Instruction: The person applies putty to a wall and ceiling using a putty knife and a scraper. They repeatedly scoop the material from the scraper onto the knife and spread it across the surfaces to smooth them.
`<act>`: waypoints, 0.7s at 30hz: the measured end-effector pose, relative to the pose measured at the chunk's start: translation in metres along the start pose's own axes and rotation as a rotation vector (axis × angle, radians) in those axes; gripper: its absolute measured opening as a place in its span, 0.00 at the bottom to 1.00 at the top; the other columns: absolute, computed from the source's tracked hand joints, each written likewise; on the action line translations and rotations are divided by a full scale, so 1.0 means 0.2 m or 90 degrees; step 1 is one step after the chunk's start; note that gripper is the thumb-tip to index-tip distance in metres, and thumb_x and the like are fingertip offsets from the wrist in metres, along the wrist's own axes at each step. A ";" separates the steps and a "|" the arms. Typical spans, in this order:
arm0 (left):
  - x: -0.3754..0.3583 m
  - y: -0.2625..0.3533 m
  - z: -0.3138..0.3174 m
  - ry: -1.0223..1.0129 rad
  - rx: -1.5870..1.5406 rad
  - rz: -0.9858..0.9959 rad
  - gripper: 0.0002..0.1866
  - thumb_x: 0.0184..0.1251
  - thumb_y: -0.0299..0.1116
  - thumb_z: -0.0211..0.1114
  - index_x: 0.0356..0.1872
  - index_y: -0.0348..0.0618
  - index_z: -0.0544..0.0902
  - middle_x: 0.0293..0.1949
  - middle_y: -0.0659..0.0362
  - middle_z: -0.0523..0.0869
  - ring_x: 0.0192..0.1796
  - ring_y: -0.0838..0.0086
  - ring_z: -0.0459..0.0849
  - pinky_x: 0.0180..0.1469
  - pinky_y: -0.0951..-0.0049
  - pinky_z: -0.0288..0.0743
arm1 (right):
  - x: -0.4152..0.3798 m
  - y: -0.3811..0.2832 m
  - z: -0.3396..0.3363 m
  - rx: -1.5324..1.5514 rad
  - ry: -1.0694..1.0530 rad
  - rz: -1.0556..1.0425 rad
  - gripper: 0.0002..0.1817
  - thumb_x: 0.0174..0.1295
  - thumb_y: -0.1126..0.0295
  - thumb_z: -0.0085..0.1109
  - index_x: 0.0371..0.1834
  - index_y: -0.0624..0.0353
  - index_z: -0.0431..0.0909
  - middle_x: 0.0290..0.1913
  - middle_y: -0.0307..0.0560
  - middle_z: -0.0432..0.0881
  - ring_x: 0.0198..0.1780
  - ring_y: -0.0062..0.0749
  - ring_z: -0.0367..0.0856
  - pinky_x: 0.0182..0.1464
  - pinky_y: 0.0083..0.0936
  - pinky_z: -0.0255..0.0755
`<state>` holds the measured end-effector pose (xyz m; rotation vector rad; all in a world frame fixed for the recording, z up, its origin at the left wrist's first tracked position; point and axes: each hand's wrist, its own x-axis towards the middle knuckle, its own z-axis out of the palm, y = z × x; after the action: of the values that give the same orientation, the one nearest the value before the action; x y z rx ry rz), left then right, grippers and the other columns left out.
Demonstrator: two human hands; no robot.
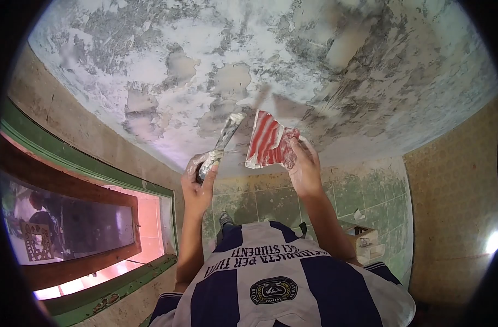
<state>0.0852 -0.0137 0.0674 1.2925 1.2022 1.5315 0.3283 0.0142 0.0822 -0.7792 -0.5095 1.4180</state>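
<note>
My left hand (195, 182) is closed around the handle of a putty knife (228, 131), whose narrow metal blade points up and is smeared with white filler. In my right hand (305, 168) is a red plastic spreader (267, 140), gripped at its narrow end. White streaks of filler cover its wide face, which is turned toward the putty knife. A small gap separates the two tools. Both overlap a wall (213, 82) coated in patchy white and grey filler.
At the left is a green window frame (96, 167) with a brown wooden sash (131, 234). Green tiles (347, 191) lie below my arms. A small open box (363, 240) sits beside my right arm. A tan wall (450, 201) rises at the right.
</note>
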 end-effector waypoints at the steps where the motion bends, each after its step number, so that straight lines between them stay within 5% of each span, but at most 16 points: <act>1: 0.03 -0.01 0.00 -0.003 0.041 0.077 0.10 0.68 0.26 0.67 0.48 0.35 0.82 0.40 0.59 0.85 0.38 0.77 0.80 0.42 0.78 0.73 | -0.03 -0.01 0.00 0.004 0.025 0.051 0.13 0.73 0.70 0.55 0.58 0.57 0.74 0.55 0.40 0.81 0.57 0.29 0.81 0.59 0.36 0.77; 5: 0.09 -0.11 -0.09 -0.049 0.190 0.209 0.14 0.59 0.17 0.69 0.47 0.35 0.82 0.47 0.52 0.84 0.54 0.66 0.81 0.57 0.68 0.72 | -0.05 0.04 0.00 0.044 -0.115 0.090 0.11 0.75 0.71 0.49 0.56 0.61 0.74 0.55 0.44 0.81 0.57 0.30 0.82 0.59 0.36 0.77; 11: 0.17 -0.09 -0.17 -0.073 0.311 0.325 0.17 0.49 0.15 0.71 0.43 0.38 0.86 0.47 0.52 0.86 0.54 0.58 0.80 0.57 0.65 0.73 | -0.08 0.08 0.02 0.051 -0.161 0.135 0.12 0.74 0.71 0.51 0.56 0.62 0.73 0.55 0.45 0.81 0.56 0.30 0.82 0.59 0.34 0.78; 21: 0.24 -0.14 -0.30 -0.072 0.309 0.347 0.18 0.49 0.14 0.71 0.43 0.40 0.88 0.48 0.53 0.87 0.54 0.57 0.79 0.58 0.64 0.72 | -0.08 0.04 -0.01 0.038 -0.151 0.158 0.12 0.74 0.71 0.51 0.57 0.60 0.74 0.56 0.43 0.81 0.58 0.27 0.81 0.60 0.31 0.76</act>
<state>0.0168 0.0279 0.0498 2.1374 1.2561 1.5467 0.3227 -0.0019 0.0780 -0.6454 -0.5637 1.7607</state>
